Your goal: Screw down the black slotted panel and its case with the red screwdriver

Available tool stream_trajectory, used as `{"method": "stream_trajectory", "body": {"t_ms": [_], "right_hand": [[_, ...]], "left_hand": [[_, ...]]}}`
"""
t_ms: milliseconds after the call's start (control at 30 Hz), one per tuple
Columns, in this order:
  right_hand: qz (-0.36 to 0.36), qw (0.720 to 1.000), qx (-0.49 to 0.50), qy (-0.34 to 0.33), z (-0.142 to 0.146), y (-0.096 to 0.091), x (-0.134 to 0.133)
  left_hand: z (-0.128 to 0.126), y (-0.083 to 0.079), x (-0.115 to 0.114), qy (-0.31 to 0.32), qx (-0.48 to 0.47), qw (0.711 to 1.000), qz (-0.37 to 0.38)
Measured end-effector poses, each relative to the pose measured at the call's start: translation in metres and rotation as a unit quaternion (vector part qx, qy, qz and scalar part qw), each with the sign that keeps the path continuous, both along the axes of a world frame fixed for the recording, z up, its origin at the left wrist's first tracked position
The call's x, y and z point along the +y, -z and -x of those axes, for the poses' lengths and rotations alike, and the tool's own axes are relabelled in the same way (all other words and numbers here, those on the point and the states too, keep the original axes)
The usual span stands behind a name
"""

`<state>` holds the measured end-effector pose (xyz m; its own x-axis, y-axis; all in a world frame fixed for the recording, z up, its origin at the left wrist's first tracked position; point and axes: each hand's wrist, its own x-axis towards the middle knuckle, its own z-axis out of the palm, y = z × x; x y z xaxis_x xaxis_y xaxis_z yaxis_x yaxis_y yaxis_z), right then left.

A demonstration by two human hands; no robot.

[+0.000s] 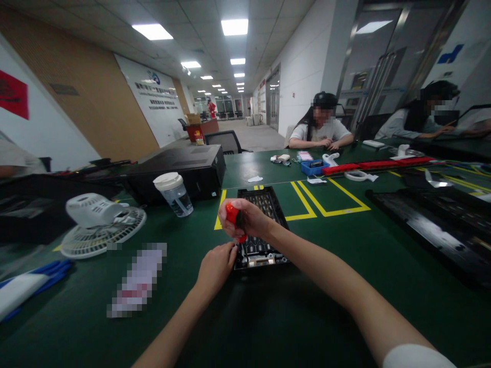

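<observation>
A shallow black case (280,197) with rows of small parts inside lies on the green table in front of me. My right hand (245,214) is wrapped round a screwdriver (232,209) with a red and black handle. It is held upright over the near left corner of the case, and its tip is hard to make out. My left hand (218,263) has its fingers closed at that same corner, pressed against the case's edge. Fingertips and shadow hide the exact contact there.
Left of the case stand a lidded cup (174,197), a white fan (103,225) and a large black box (180,168). To the right lies a long black panel (425,225). Beyond are a blue tray (314,167), a tape roll (356,176) and a seated person (320,128).
</observation>
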<state>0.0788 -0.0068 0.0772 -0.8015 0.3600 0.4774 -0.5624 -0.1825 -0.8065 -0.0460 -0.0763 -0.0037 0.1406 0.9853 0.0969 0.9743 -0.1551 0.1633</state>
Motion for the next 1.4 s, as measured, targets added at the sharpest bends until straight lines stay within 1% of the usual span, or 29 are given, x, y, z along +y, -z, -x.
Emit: {"method": "stream_trajectory", "body": {"t_ms": [200,533,767,933,1133,1300,1400], "right_hand": [[-0.011,1.000,0.013,0.011,0.002,-0.002,-0.005],[-0.002,0.996,-0.002,0.092,0.001,0.000,-0.007],[-0.002,0.990,0.001,0.139,0.000,-0.001,-0.014],[-0.006,0.986,0.004,0.164,-0.002,-0.004,-0.018],[-0.003,0.976,0.006,0.219,-0.001,-0.001,-0.019],[-0.008,0.965,0.028,0.259,0.001,0.001,-0.022],[-0.007,0.959,0.025,0.282,0.002,0.001,-0.025]], "left_hand": [[-0.001,-0.001,-0.001,0.004,0.004,1.000,-0.010],[0.001,0.002,0.000,0.008,0.003,1.000,-0.016],[0.000,0.000,-0.001,0.005,0.001,1.000,-0.006],[0.000,-0.001,-0.001,0.010,0.001,1.000,-0.012],[0.001,0.001,0.000,0.022,0.002,1.000,-0.020],[0.001,0.000,-0.001,0.013,0.002,1.000,-0.010],[0.000,-0.002,-0.002,0.009,-0.002,1.000,-0.003]]}}
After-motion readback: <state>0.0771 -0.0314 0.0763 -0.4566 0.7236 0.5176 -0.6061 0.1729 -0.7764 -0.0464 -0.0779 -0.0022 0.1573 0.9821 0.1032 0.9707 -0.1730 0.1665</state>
